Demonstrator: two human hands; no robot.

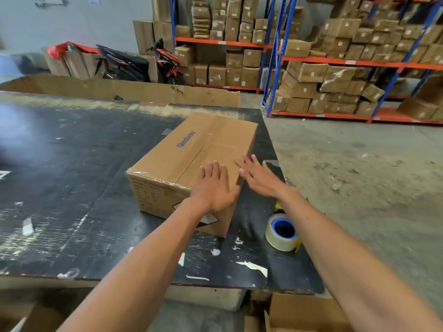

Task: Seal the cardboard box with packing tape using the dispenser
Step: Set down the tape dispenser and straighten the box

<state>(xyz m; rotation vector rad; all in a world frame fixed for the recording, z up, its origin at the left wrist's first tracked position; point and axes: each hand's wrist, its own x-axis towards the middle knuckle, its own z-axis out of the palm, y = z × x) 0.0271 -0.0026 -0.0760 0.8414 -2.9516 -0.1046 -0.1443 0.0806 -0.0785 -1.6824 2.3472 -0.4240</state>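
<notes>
A brown cardboard box (182, 159) printed "Gladway" lies on the black table (72, 164), its top flaps closed with clear tape showing along the near edge. My left hand (214, 188) rests flat on the box's near right top corner, fingers spread. Beside it, my right hand (259, 177) lies flat over the box's right edge, fingers apart, holding nothing. The tape dispenser (282, 232), a clear roll on a blue core with a yellow frame, sits on the table to the right of the box, under my right forearm.
Scraps of tape and white marks dot the table. A large flat cardboard sheet (134, 88) stands behind it. Blue and orange racks (335, 61) full of boxes fill the back right, with a motorbike (165, 61) at the wall. Open cartons (302, 315) lie below the table's near edge.
</notes>
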